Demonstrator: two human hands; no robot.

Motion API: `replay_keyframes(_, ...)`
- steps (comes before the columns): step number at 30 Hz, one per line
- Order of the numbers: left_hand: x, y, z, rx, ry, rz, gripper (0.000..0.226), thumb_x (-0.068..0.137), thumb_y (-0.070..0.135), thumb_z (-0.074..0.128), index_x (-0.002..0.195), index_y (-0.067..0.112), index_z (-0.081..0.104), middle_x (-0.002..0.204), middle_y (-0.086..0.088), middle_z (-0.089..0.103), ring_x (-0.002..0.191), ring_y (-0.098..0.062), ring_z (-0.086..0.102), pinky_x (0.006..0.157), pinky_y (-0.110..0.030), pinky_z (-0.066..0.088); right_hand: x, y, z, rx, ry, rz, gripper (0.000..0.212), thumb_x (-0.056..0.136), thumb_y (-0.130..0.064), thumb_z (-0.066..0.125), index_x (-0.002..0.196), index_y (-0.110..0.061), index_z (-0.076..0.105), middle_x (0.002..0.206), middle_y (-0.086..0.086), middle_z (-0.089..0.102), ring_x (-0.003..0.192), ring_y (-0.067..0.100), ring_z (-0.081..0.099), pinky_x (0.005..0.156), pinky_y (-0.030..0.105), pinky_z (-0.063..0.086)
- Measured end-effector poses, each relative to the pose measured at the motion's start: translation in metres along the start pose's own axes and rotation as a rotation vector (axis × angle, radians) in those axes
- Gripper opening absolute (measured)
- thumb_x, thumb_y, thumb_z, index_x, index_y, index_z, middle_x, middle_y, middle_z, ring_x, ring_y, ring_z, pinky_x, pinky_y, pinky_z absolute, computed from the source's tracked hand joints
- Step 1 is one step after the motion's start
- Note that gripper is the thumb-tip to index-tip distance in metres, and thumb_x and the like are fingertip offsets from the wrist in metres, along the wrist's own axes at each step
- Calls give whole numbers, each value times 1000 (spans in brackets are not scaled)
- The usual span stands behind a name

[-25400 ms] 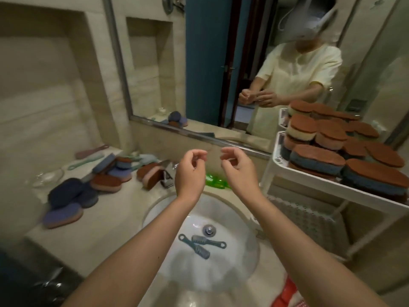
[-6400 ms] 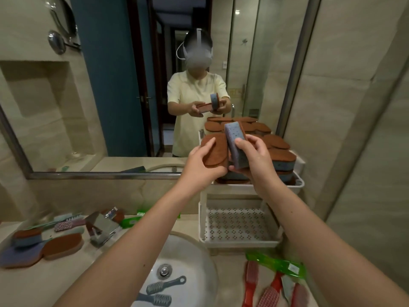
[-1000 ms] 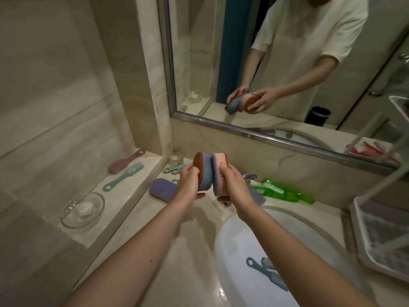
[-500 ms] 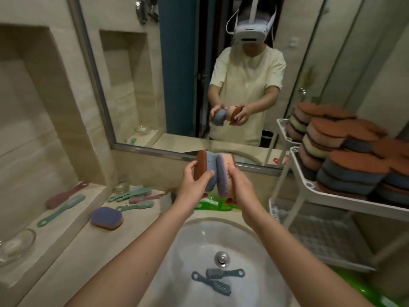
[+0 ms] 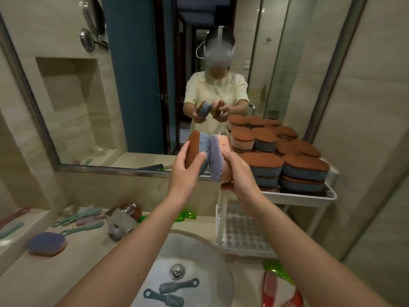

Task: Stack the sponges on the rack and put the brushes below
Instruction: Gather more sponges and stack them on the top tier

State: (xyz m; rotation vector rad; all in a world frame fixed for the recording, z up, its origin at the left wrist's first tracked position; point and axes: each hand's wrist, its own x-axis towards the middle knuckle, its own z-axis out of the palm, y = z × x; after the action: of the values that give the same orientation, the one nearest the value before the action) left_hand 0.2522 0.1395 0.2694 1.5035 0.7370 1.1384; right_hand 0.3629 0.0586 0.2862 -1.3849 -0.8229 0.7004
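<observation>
My left hand [image 5: 184, 171] grips a blue sponge with a brown pad [image 5: 194, 149], held on edge. My right hand [image 5: 238, 173] grips a pink sponge with a purple pad [image 5: 218, 159], also on edge and pressed against the first. Both are held up just left of the white rack [image 5: 309, 197], whose top shelf carries several stacked brown-topped sponges [image 5: 281, 160]. The rack's lower shelf [image 5: 241, 231] holds nothing. One purple sponge [image 5: 47, 243] lies on the counter at the left. Two grey-blue brushes [image 5: 170, 293] lie in the sink.
Several green and pink brushes [image 5: 79, 220] lie on the counter behind the purple sponge, near the tap [image 5: 120, 220]. A green brush [image 5: 277, 270] and red brushes [image 5: 274, 289] lie right of the sink [image 5: 199, 251]. A big mirror [image 5: 132, 85] covers the back wall.
My view has swung right and up toward the rack. Both hands, still holding the two sponges together, have come closer to the rack's top shelf.
</observation>
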Motion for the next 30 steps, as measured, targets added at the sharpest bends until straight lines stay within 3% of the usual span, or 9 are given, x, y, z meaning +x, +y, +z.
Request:
replay_keyframes(3, -5, 11, 27, 0, -40, 27, 68, 86, 47, 63, 146, 29, 38, 141, 2, 48, 123, -14, 52, 104, -42, 46, -5, -11, -30, 7, 3, -58, 27, 95, -43, 46, 114, -36, 65, 90, -14, 73, 77, 5, 69, 60, 25, 54)
replay_keyframes(6, -6, 22, 54, 65, -87, 63, 78, 78, 52, 62, 148, 32, 35, 142, -1, 45, 125, -15, 50, 106, -42, 44, -10, -23, -59, 3, 37, -69, 38, 96, -43, 47, 128, -28, 61, 111, -9, 71, 99, 10, 67, 82, 34, 57)
replay_keyframes(9, -6, 35, 81, 117, -149, 92, 89, 71, 50, 61, 152, 34, 25, 141, 1, 44, 124, -13, 49, 106, -41, 43, -15, -36, -87, -21, 81, -92, 33, 92, -45, 46, 113, -30, 67, 87, -13, 74, 75, 3, 69, 57, 22, 53)
replay_keyframes(14, 0, 51, 125, 157, -235, 179, 89, 71, 45, 66, 150, 39, 25, 139, 11, 47, 119, -7, 51, 100, -30, 46, -10, -55, -134, -59, 189, -88, 33, 71, -47, 41, 82, -28, 65, 74, -8, 68, 69, 10, 63, 55, 23, 46)
replay_keyframes(19, 16, 60, 162, 272, -266, 284, 78, 75, 58, 63, 145, 47, 31, 141, 14, 49, 125, -10, 49, 100, -34, 46, 0, -70, -176, -102, 234, -99, 31, 80, -40, 38, 86, -26, 64, 70, -6, 70, 69, 13, 64, 46, 19, 47)
replay_keyframes(23, 32, 60, 190, 543, -170, 398, 72, 78, 69, 53, 144, 48, 34, 138, 3, 54, 128, -21, 46, 103, -43, 40, 18, -75, -199, -131, 284, -136, 35, 91, -30, 48, 124, -31, 60, 109, 0, 65, 84, 10, 62, 49, 16, 48)
replay_keyframes(25, 40, 61, 205, 662, -145, 420, 71, 80, 72, 48, 144, 47, 35, 134, -1, 56, 125, -25, 47, 102, -43, 38, 28, -73, -209, -154, 333, -159, 48, 93, -32, 55, 141, -28, 49, 121, -1, 60, 95, 9, 62, 64, 17, 53)
replay_keyframes(28, 54, 60, 224, 810, -121, 419, 72, 79, 77, 43, 144, 46, 36, 131, -2, 57, 123, -28, 47, 101, -43, 33, 45, -68, -219, -185, 394, -162, 57, 92, -36, 59, 146, -27, 42, 142, 2, 51, 122, 20, 54, 99, 37, 50)
replay_keyframes(30, 63, 59, 232, 870, -115, 415, 73, 78, 79, 41, 143, 46, 38, 131, -2, 57, 125, -28, 44, 104, -43, 28, 55, -65, -221, -220, 433, -169, 57, 93, -39, 58, 146, -29, 40, 148, 2, 46, 129, 21, 48, 106, 42, 44)
